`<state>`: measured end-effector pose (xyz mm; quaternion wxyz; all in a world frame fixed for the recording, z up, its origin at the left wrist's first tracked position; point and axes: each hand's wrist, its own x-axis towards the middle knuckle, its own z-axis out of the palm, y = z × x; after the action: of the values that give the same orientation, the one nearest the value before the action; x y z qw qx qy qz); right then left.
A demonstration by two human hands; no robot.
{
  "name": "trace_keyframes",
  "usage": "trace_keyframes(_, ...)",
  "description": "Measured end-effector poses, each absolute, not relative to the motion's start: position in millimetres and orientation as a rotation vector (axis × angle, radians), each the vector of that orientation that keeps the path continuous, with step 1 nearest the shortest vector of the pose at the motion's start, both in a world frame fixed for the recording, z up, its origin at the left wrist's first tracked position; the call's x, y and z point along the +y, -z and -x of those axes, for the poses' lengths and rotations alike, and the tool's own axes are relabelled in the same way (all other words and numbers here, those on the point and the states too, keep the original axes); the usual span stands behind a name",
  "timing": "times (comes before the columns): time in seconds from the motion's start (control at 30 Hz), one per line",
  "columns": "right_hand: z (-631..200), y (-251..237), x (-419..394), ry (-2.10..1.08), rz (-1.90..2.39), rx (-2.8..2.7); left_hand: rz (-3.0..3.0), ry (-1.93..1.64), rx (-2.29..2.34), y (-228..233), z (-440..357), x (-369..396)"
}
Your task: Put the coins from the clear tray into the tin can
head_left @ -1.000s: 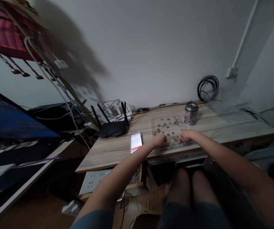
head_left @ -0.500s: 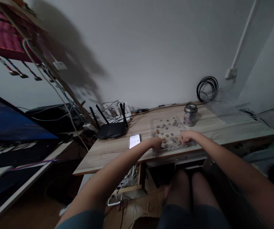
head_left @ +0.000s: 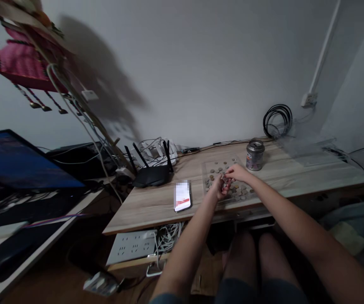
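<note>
Above a shallow clear plastic tray [head_left: 204,168], my left hand [head_left: 219,189] is cupped with its palm turned up, fingers curled around some coins. My right hand [head_left: 238,172] meets it from the right, with fingertips pinched together at the left palm; a coin seems to be between them, though it is too small to see well. Loose silver and brass-coloured coins [head_left: 239,191] lie spread in the tray around both hands. Just behind and to the right stands a round metal coin tin [head_left: 254,156] with a printed picture and a slotted lid.
A lit phone [head_left: 182,196] lies left of the tray. Behind it stand a black router [head_left: 152,175] and white cabled plugs. A coiled black cable [head_left: 277,121] leans on the wall by a clear plastic sheet [head_left: 308,147]. Below the desk, an open drawer [head_left: 137,247] holds cables.
My left hand has lifted from the tray and turned palm up with coins. My right hand has moved left to meet it. The view has shifted slightly, showing more of the phone.
</note>
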<state>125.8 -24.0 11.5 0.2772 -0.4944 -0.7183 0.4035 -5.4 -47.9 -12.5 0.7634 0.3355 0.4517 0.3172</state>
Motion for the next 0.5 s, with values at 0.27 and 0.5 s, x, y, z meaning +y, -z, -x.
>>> trace_keyframes(0.27,-127,16,-30,-0.564,1.319,-2.031,-0.512,-0.882,0.948,22,-11,-50)
trace_keyframes(0.5,-142,6,-36,-0.376,1.382,-1.935,-0.611,-0.917,0.998,24,-7,-59)
